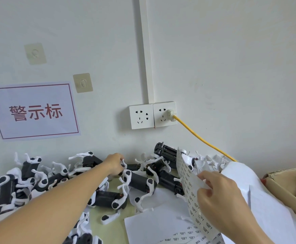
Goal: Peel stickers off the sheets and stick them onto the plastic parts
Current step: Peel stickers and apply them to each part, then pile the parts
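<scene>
Black-and-white plastic parts (pixel 140 180) lie heaped along the wall across the table. My left hand (pixel 114 163) reaches far forward into the heap, its fingers curled round a white prong of one part (pixel 124 164). My right hand (pixel 219 192) holds a sticker sheet (pixel 186 175) upright by its edge, thumb pinching it; rows of small printed labels cover the sheet. More sheets (pixel 154 226) lie flat on the table under that hand.
A wall socket (pixel 152 114) holds a plug with a yellow cable (pixel 203 140) running down to the right. A cardboard box (pixel 288 184) stands at the right edge, white paper (pixel 260 194) draped beside it. A red-lettered sign (pixel 32 111) hangs on the wall.
</scene>
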Action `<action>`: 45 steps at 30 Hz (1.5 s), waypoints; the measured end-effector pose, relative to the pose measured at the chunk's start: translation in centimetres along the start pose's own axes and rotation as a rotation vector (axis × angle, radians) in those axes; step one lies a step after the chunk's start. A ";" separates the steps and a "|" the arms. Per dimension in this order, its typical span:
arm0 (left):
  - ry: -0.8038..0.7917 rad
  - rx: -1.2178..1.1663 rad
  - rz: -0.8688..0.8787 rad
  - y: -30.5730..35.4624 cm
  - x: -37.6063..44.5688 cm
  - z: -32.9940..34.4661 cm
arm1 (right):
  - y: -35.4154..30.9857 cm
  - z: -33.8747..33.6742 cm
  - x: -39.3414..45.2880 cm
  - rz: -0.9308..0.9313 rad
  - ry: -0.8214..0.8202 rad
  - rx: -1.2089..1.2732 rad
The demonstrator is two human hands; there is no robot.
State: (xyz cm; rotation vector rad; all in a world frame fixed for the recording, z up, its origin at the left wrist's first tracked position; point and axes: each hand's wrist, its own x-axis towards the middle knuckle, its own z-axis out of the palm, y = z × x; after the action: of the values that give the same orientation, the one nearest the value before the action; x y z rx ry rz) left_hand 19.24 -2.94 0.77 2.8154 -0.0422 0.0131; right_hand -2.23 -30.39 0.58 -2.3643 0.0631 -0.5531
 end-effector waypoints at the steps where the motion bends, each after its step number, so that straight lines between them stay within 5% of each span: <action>1: 0.024 -0.022 0.002 0.1 0.3 0.0 | 0.0 0.0 0.0 -0.015 -0.002 0.012; 12: 0.223 -0.290 0.003 0.4 -0.8 -4.8 | 0.4 0.4 -0.1 -0.070 0.031 0.023; 18: 0.459 -0.469 -0.113 1.3 -4.2 -10.0 | 0.2 0.3 -0.3 -0.127 -0.005 0.031; 22: 0.536 -0.781 -0.180 2.0 -8.2 -11.9 | 0.0 0.6 -0.3 -0.118 -0.004 0.036; 27: 0.381 -1.541 -0.325 4.5 -14.7 -10.7 | -0.2 0.3 -0.4 -0.098 0.022 0.049; 33: -0.019 -2.110 -0.452 6.4 -20.6 -3.0 | -0.3 -0.2 -0.7 -0.081 0.044 0.051; 36: -0.081 -2.166 -0.404 7.3 -22.0 -0.5 | -0.2 -0.4 -0.6 -0.072 0.044 0.060; 45: -0.099 -1.771 -0.365 5.7 -21.4 1.4 | -0.4 0.5 -0.3 -0.076 0.049 0.068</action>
State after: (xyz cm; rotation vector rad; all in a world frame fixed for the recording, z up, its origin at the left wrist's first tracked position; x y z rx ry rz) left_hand -2.32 -8.20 0.97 1.0223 0.2874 -0.1610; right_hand -2.31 -29.76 0.42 -2.2951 -0.0231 -0.6395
